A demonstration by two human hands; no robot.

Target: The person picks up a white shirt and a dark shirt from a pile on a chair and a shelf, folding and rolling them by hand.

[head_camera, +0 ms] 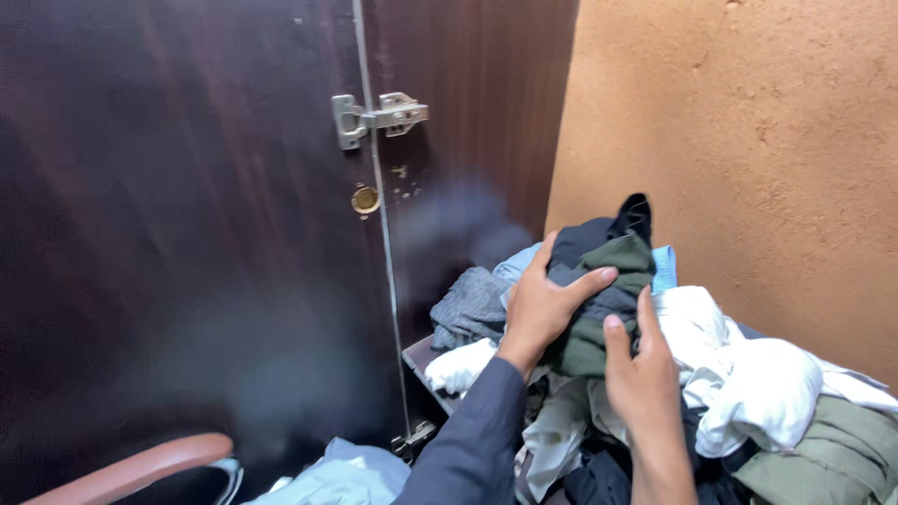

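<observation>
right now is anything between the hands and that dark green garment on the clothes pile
Nothing visible. The left hand already lies flat on the dark green garment atop the clothes pile; the right hand touches its lower edge.

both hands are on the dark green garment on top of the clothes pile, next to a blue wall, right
Not quite: the wall beside the clothes pile is orange-brown, not blue, as the head view shows. The left hand and right hand do rest on the dark green garment.
</observation>
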